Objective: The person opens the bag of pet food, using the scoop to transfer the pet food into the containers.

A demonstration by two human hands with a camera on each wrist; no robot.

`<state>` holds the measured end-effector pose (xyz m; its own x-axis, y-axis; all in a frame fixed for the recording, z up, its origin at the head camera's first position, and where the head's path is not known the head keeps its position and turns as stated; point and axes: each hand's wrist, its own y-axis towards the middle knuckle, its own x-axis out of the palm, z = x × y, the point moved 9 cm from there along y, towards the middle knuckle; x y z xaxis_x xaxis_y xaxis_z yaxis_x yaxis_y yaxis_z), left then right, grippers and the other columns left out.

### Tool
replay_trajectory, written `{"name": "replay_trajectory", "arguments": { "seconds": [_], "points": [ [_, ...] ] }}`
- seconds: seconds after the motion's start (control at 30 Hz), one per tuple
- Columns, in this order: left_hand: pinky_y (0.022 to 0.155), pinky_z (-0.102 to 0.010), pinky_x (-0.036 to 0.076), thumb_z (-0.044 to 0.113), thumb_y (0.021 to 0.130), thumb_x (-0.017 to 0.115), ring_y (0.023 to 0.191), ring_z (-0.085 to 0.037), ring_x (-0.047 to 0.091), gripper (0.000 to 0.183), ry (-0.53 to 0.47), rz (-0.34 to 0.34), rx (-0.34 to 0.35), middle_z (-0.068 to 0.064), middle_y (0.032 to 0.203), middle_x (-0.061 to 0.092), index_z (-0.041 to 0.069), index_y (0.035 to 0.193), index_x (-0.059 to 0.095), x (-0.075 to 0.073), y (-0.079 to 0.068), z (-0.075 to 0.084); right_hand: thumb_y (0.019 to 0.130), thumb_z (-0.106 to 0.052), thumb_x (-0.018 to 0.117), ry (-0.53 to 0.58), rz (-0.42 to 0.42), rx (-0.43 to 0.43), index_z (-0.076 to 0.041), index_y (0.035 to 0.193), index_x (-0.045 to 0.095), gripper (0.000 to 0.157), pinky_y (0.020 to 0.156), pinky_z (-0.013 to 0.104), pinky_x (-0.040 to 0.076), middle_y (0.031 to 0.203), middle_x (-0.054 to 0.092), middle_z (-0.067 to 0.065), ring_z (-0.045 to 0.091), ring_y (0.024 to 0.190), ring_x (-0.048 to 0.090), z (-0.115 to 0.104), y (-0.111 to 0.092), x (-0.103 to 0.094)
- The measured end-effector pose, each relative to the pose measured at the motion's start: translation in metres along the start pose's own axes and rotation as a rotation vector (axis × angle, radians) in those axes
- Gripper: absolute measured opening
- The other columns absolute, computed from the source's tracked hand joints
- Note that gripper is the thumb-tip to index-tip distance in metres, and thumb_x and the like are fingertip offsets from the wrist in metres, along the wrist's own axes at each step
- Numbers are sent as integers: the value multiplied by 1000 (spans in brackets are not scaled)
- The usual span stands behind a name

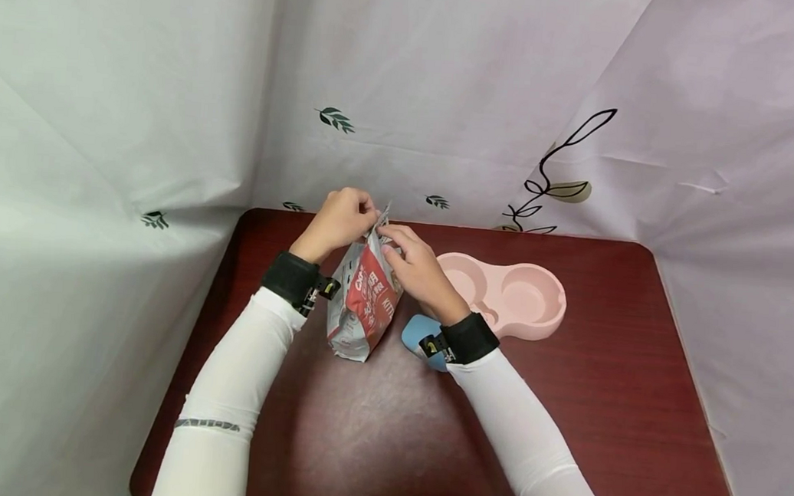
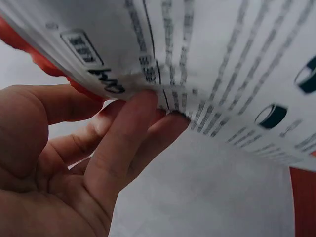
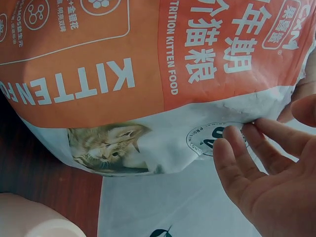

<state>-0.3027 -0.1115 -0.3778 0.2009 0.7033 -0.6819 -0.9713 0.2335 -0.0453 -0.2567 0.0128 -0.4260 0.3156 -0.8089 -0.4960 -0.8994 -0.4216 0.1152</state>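
An orange, red and white bag of kitten food [image 1: 373, 292] stands upright on the table, its top edge narrow and pointing up. At the top left corner my left hand [image 1: 344, 217] pinches the edge; the left wrist view shows the fingers [image 2: 121, 138] right at the printed white side. My right hand [image 1: 419, 269] is at the other side of the top. In the right wrist view its fingertips [image 3: 229, 136] touch the white part of the bag front, fingers nearly straight, thumb apart from the bag.
A pink double bowl [image 1: 532, 292] sits on the dark red table [image 1: 599, 416] to the right of the bag. A blue object [image 1: 422, 334] lies partly hidden under my right wrist. Pale sheets [image 1: 449, 90] hang behind and at both sides.
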Motion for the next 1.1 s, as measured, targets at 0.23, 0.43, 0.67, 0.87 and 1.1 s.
{"name": "replay_trajectory", "arguments": {
  "seconds": [0.23,0.43,0.67,0.87,1.1],
  "points": [
    [55,-28,49,12,99,57,62,-22,64,22,80,-9,-3,-12,82,68,6,83,70,-1,5,3,110,-20,47,47,13,57,-10,143,59,37,98,45,50,143,59,11,30,120,61,2,6,-5],
    [55,-26,52,12,95,61,63,-21,65,20,68,11,-30,-10,81,70,6,79,72,-2,8,1,112,-29,44,127,26,156,-7,122,65,32,89,42,56,110,71,13,27,100,69,9,23,-10],
    [54,-28,51,17,93,67,62,-20,64,21,84,1,-61,-7,77,71,8,76,75,-1,14,2,113,-30,41,339,31,247,-5,95,64,39,70,32,55,79,65,3,16,70,63,23,46,-5],
    [55,-27,53,12,93,64,64,-21,65,19,60,-6,-53,-8,82,73,7,81,79,0,17,1,112,-26,43,567,14,373,-5,87,61,37,57,22,47,69,59,0,9,58,55,34,50,5],
    [58,-31,59,10,93,65,63,-18,68,18,-13,-1,-54,-10,84,75,6,82,79,2,15,-1,113,-32,43,563,3,443,-8,84,60,42,56,24,45,69,59,-1,10,57,53,32,48,4]
  ]
}}
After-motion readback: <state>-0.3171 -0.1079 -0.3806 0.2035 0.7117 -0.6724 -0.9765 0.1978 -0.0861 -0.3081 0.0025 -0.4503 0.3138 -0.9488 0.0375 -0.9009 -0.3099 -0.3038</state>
